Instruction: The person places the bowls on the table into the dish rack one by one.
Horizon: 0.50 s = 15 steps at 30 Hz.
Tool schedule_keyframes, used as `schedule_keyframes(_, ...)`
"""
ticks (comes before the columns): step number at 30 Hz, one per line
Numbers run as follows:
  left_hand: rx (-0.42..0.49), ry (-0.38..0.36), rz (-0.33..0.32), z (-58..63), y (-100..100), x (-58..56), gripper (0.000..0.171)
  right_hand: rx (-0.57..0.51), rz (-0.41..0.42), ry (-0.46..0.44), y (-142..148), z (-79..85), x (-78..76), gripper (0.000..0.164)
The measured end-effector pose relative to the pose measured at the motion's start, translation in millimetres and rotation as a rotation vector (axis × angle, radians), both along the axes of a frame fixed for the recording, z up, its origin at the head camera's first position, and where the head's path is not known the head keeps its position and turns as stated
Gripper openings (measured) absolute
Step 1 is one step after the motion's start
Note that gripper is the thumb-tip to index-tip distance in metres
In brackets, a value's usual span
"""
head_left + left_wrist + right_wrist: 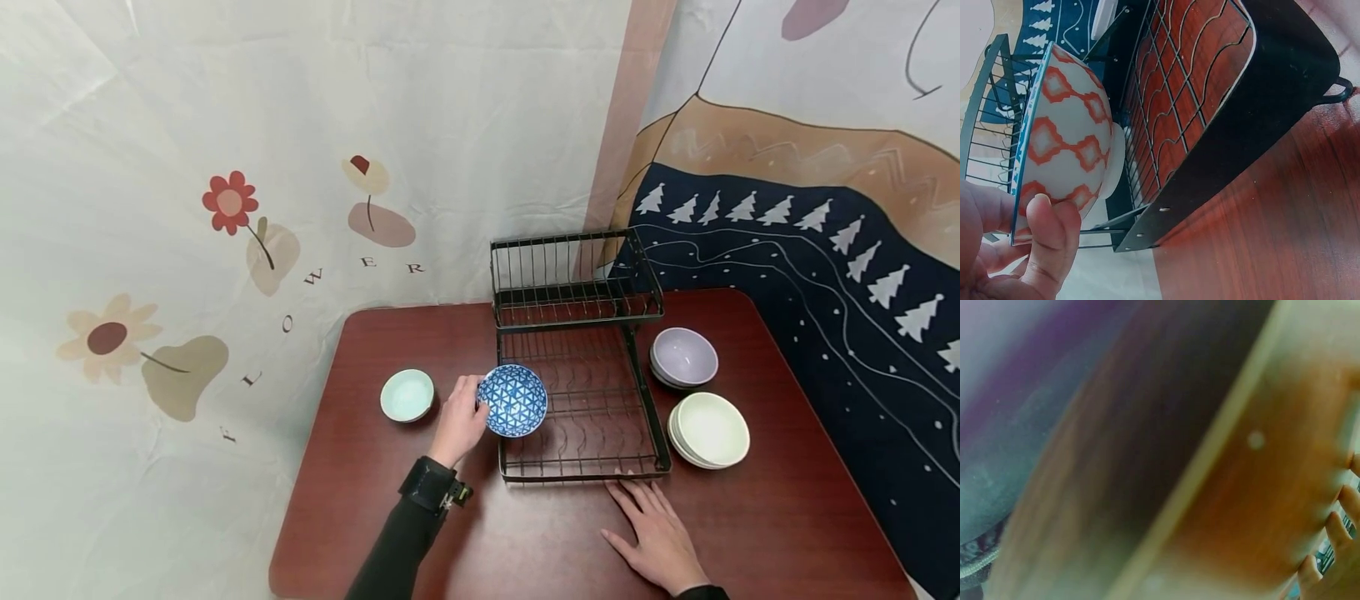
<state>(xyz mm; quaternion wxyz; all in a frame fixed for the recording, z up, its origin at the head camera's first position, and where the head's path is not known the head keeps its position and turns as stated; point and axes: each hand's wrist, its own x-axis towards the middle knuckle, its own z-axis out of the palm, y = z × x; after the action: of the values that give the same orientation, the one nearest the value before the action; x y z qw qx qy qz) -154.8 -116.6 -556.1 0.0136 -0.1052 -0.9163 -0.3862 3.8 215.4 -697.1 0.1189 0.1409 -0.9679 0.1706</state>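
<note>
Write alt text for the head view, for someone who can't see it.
A left hand holds a blue-patterned bowl at the left side of a black dish rack on a reddish table. The right hand lies by the rack's front; a pale green bowl sits left, lavender bowls and cream bowls right.

Bowl point(513, 401), blue-patterned inside, red-patterned outside, above the black rack point(585, 478)

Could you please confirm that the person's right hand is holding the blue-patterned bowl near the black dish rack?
Not quite: the head view shows the left hand holding the blue-patterned bowl near the black dish rack. The right hand is spread by the rack's front edge, holding no bowl.
</note>
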Motion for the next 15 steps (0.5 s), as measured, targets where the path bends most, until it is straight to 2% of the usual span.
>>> schedule_keyframes(4, 0.001, -0.006, 0.000, 0.1, -0.4, -0.9, 0.041, -0.009, 0.008, 0.021, -0.6, -1.7, -1.1, 0.076)
schedule_keyframes(7, 0.012, -0.011, 0.000, 0.8, -0.4, -1.2, 0.042, -0.022, 0.003, 0.004, -1.8, 1.1, -1.0, 0.077)
schedule_keyframes(9, 0.012, -0.008, -0.004, 1.8, 0.2, -0.9, 0.042, -0.037, -0.002, -0.049, -4.0, 7.5, -0.2, 0.076)
schedule_keyframes(11, 0.013, 0.002, -0.008, 2.6, 1.6, -0.7, 0.042, -0.048, -0.010, -0.143, -7.6, 18.8, 1.3, 0.073)
schedule_keyframes(14, 0.022, 0.011, -0.008, 3.2, 4.6, -0.4, 0.042, -0.072, -0.006, -0.295, -18.3, 44.9, 2.7, 0.061)
schedule_keyframes(15, 0.024, 0.016, -0.007, 3.1, 5.7, -0.5, 0.041, -0.088, 0.001, -0.304, -23.2, 54.2, 2.4, 0.056)
